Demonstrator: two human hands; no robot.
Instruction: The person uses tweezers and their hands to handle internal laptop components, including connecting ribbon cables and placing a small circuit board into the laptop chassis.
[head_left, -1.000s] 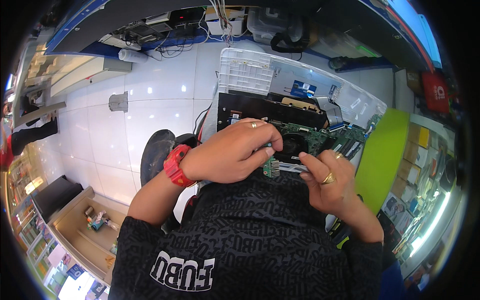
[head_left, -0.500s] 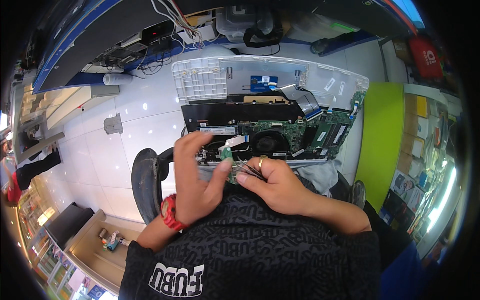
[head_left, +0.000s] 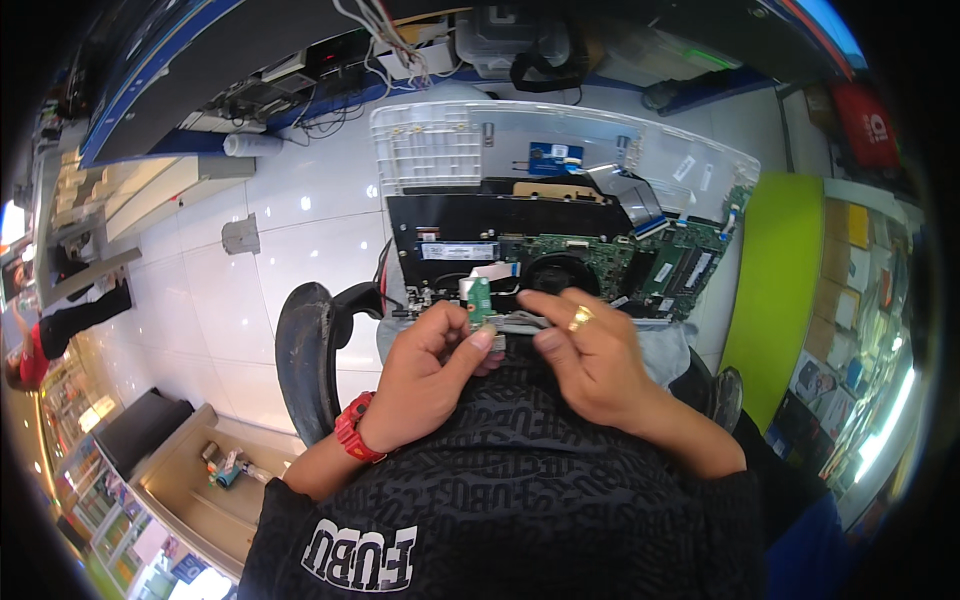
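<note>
My left hand [head_left: 425,368] is closed around the lower end of a small green circuit board [head_left: 481,300], pinching it between thumb and fingers. A white ribbon cable [head_left: 494,271] shows just behind the board's top. Grey metal tweezers [head_left: 522,323] lie between the thumb and index finger of my right hand [head_left: 600,365], their tips close to the board; whether they touch it I cannot tell. Past both hands is an opened laptop, with a green motherboard [head_left: 675,268], a black fan [head_left: 561,279], a storage stick [head_left: 458,251] and a white plastic casing [head_left: 425,155].
Grey cloth [head_left: 652,358] shows under the laptop's near edge. A black curved armrest [head_left: 303,350] stands at left. To the right is a lime-green panel [head_left: 778,290] beside a glass display case. An open drawer [head_left: 205,490] holds small items at lower left.
My left hand has lowered and closed on the board, which now stands more upright. My right index finger has stretched out along the tweezers. The whole view has shifted slightly.
</note>
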